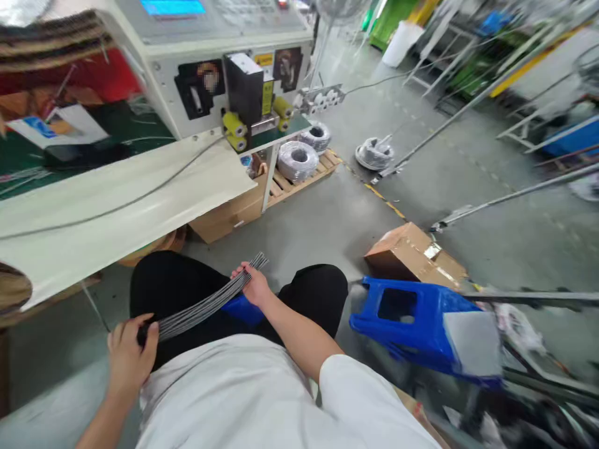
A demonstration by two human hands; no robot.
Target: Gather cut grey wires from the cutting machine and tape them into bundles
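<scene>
A bundle of thin grey cables (201,313) lies across my lap, bowed slightly between my two hands. Near its upper right end, my right hand (254,285) is wrapped round it, with the cut ends sticking out past the fingers. My left hand (132,351) has its thumb and fingers curled about the lower left end. Something dark shows between those fingers, too unclear to name. On the bench to the front left, a single grey cable (163,182) runs over a cream sheet to the yellow rollers (235,132) of a wire-processing machine (163,81).
Coils of wrapped cable (298,160) sit on a wooden pallet (322,169) under the machine. To my right stand a cardboard box (407,252) and a blue plastic stool (421,315). Metal poles (515,199) slant across the right side. Another coil (374,153) rests on the floor.
</scene>
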